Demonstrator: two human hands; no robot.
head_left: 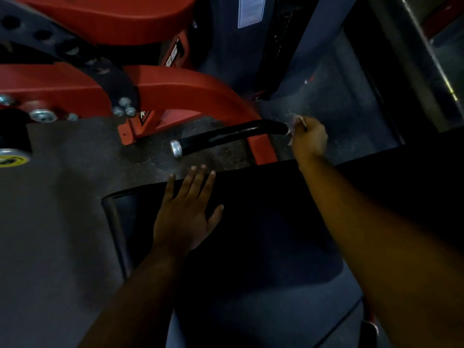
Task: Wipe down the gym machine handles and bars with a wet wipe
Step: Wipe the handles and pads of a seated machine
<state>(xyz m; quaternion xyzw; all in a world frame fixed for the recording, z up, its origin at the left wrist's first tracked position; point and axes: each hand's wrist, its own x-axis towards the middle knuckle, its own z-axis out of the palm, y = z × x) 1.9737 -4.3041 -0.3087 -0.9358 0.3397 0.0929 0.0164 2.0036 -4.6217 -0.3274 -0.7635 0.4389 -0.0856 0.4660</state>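
A black handle bar (pixel 231 133) with a silver end cap (pixel 176 148) sticks out from the red machine arm (pixel 190 94); its surface glistens. My right hand (pixel 310 140) is at the bar's right end, fingers curled round a pale wet wipe (pixel 292 123) that shows only as a blurred scrap above the knuckles. My left hand (pixel 187 212) rests flat with spread fingers on the black seat pad (pixel 263 197), just below the bar.
The red frame with silver bolts (pixel 42 115) fills the upper left. A dark upright with a white label (pixel 251 11) stands behind. A yellow-ringed disc (pixel 12 159) sits at the left edge. Speckled rubber floor (pixel 75 151) lies under the bar.
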